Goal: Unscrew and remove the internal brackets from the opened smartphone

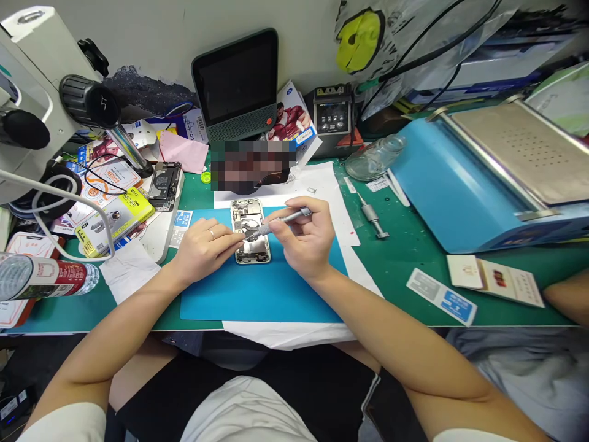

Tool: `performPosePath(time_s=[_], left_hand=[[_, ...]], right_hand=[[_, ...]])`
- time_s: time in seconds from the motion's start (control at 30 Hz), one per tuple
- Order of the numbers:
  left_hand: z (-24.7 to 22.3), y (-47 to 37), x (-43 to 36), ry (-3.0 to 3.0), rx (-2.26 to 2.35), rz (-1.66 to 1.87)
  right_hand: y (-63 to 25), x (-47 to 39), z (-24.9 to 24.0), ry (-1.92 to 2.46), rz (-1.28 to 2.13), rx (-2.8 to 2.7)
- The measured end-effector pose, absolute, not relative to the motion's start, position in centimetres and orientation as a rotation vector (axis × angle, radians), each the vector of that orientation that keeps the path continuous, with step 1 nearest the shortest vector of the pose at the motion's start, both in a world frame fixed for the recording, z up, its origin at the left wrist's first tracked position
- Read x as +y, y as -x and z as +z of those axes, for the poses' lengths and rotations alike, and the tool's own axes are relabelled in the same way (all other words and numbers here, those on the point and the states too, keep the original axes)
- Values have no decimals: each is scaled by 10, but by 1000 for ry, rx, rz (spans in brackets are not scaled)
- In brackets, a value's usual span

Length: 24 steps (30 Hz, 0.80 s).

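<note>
An opened phone (251,248) lies on the blue mat (216,294), its inner parts exposed. My right hand (310,239) is closed around a grey precision screwdriver (288,218), which slants down to the left over the middle of the phone. From the left, my left hand (205,245) reaches to the phone's edge, a ring on one finger. Its fingertips are pressed together beside the screwdriver's tip, by a small dark piece. Whether they pinch that piece or the tip, I cannot tell. A second screwdriver (372,218) rests on the green work surface to the right.
A microscope stand (133,150), another opened phone (164,186) and a plastic bottle (41,276) are at left. Behind stand a smart display (237,80) and a glass jar (375,158). A blue machine (442,184) takes up the right. Another person's arm (568,298) shows at the right edge.
</note>
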<state>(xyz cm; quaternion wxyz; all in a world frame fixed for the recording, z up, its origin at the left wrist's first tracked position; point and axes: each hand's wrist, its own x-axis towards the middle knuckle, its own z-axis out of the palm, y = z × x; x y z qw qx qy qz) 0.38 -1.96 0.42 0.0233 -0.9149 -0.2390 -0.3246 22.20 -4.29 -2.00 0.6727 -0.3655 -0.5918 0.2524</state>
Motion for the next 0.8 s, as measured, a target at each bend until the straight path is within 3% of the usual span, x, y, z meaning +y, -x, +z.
performPosePath(time_s=[0.8], left_hand=[[10,-5,-20,2828,-713,-1033]], right_hand=[[-222,-42,-20,821,567,-1332]])
